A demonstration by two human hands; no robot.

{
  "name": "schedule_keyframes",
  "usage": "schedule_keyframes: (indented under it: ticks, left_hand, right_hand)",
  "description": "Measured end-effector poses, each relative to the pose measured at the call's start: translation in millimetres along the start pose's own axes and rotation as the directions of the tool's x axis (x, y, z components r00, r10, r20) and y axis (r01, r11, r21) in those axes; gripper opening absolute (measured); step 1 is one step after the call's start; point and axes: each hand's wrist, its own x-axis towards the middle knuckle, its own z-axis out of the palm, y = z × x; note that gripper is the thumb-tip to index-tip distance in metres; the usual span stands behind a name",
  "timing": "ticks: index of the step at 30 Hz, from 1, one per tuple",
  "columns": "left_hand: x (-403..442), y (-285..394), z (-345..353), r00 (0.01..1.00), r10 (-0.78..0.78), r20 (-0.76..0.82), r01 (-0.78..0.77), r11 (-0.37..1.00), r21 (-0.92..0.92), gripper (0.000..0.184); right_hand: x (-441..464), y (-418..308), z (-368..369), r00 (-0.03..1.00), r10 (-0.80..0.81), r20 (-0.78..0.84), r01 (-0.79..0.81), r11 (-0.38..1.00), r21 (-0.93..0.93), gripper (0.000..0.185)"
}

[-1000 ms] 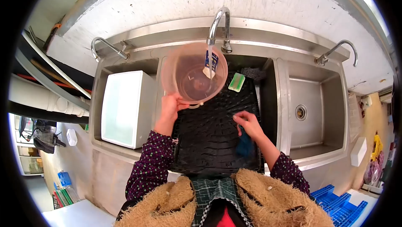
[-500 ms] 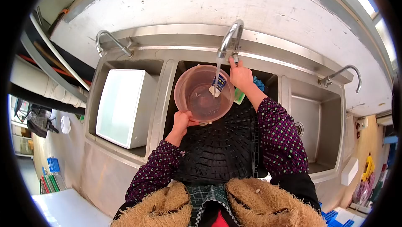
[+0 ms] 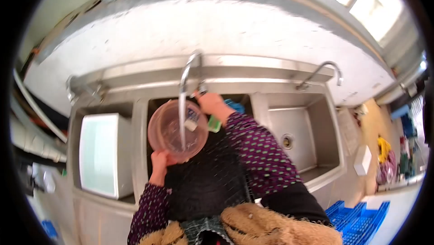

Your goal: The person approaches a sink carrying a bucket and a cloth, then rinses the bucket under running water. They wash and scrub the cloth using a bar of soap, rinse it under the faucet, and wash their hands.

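A translucent pinkish plastic tub (image 3: 156, 129) sits tilted under the middle tap (image 3: 197, 59) in the center sink. My left hand (image 3: 160, 160) is closed on its near-left rim. Water runs from the spout into the tub, where some has pooled. Inside, against the far-right wall, lies a small white object with a blue printed label (image 3: 191, 117); I cannot make out its kind. My right hand (image 3: 210, 104) has its fingers closed around the tap handle (image 3: 202, 90) at the base. Below the tub is a black slatted plastic basket (image 3: 208, 177).
A white box (image 3: 118, 154) fills the left sink. The right sink (image 3: 294, 123) shows its drain. A green item (image 3: 214, 123) and a blue cloth-like item (image 3: 235, 105) lie by my right wrist. Other taps stand left and right. Blue plastic crates (image 3: 357, 220) are at lower right.
My view has swung right, so the sinks appear further left and lower. The water stream looks thicker now. Both hands keep their places on the tub and the tap handle.
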Motion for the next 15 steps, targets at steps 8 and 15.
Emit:
schedule_keyframes:
  ticks: [8,15]
  left_hand:
    - [-26,10,17,0.999,0.033,0.023,-0.033,0.999,-0.013,0.031]
    - [-29,17,22,0.999,0.047,0.002,-0.047,0.999,0.004,0.031]
  right_hand:
    - [-4,-5,-7,0.997,0.029,-0.068,-0.032,0.998,-0.050,0.058]
    - [-5,1,2,0.993,0.032,-0.117,-0.031,0.999,0.008,0.060]
